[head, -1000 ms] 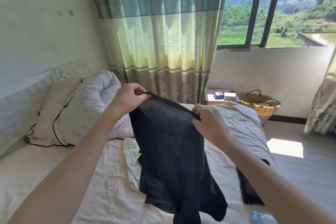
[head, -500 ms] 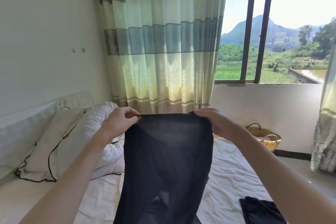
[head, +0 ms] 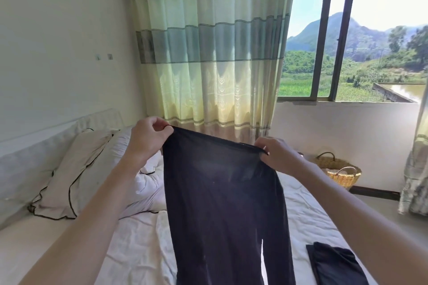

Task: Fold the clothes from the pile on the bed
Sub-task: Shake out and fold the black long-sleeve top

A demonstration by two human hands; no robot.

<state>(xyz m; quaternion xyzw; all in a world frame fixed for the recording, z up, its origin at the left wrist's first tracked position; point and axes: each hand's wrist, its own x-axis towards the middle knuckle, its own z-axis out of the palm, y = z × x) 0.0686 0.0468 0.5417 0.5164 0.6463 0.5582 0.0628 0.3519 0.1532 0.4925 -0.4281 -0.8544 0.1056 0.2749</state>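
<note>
Left hand [head: 148, 140] and right hand [head: 276, 154] each pinching a top corner of black garment [head: 222, 203]; arms extended forward, left higher. Garment hanging above white bed [head: 139, 238].

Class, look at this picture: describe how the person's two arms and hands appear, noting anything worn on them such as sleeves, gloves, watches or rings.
Both arms are bare along their whole visible length, with no sleeves in view. The left hand and right hand wear no gloves. No watch, bracelet or ring shows on either wrist or on the visible fingers. No markings show on the arms.
</note>
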